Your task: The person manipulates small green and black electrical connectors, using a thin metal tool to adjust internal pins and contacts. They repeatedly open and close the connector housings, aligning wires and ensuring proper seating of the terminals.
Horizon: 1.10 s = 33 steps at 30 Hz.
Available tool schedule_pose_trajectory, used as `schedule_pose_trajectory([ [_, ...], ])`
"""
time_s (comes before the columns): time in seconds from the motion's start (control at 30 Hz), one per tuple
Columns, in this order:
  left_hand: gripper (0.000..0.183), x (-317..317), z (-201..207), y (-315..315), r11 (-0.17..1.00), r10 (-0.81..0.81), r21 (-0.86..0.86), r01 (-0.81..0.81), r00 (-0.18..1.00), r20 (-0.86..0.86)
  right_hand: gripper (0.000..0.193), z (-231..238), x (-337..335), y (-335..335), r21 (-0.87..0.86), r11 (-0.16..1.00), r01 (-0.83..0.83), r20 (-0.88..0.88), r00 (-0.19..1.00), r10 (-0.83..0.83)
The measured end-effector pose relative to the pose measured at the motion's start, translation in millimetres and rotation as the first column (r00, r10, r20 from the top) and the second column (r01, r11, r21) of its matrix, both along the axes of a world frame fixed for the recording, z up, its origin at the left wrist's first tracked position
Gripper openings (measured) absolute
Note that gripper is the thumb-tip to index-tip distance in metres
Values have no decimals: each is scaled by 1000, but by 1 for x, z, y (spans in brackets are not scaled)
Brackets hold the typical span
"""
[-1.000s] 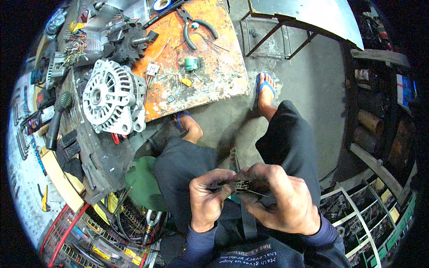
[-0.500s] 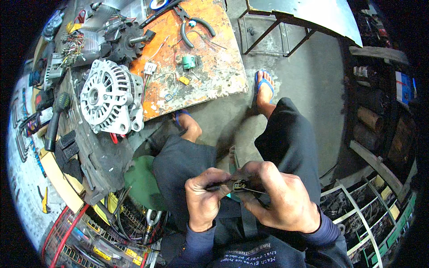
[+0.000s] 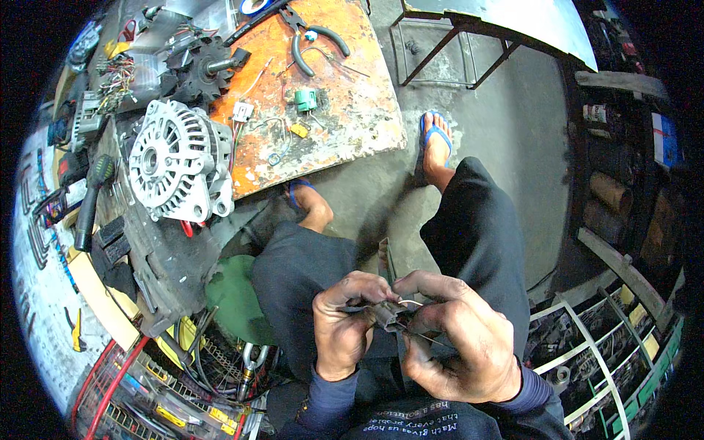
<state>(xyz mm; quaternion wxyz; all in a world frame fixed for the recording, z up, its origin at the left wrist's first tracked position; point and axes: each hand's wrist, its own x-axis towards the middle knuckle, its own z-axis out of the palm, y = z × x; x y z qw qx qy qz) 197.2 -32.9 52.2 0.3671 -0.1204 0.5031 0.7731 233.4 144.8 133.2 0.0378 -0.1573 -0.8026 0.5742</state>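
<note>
Above my lap, my left hand [image 3: 343,323] pinches a small grey electrical connector [image 3: 386,315] between thumb and fingers, its open end turned toward my right hand. My right hand [image 3: 473,341] is closed close against it, thumb and curled fingers at the connector's right side. A thin pale wire [image 3: 412,302] runs from the connector to the right fingers. Beneath it, a second thin dark strand sticks out by the right thumb; whether it is wire or a fine tool I cannot tell.
An orange worn board [image 3: 345,139] ahead holds pliers [image 3: 301,51], a green connector [image 3: 306,100] and a white connector [image 3: 243,111]. Left of it sit an alternator [image 3: 180,161] and a rotor [image 3: 202,70]. A metal rack [image 3: 587,345] stands at right, a green stool [image 3: 238,297] at left.
The connector has turned and shows more of its grey body between my hands. My right hand has shifted slightly down, and the pale wire now shows above its fingers.
</note>
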Motion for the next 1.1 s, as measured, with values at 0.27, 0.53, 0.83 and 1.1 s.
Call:
schedule_pose_trajectory([
  [0.27, 13, -8, 4, 4, 987, -127, -111, 113, 983, -132, 25, -7, 6, 15, -172, 977, -124, 126, 981, 147],
  [0.53, 13, -2, 4, 5, 990, -107, -103, 98, 990, -89, 24, -15, 10, 18, -194, 976, -98, 152, 980, 129],
  [0.83, 12, -2, 7, 5, 969, -154, -211, 130, 983, -104, 27, -12, 6, 12, -242, 970, -10, 221, 973, 65],
  [1.1, 12, -5, 11, 7, 978, -145, -164, 126, 984, -107, 43, -12, 7, 11, -55, 991, -123, 214, 968, 132],
])
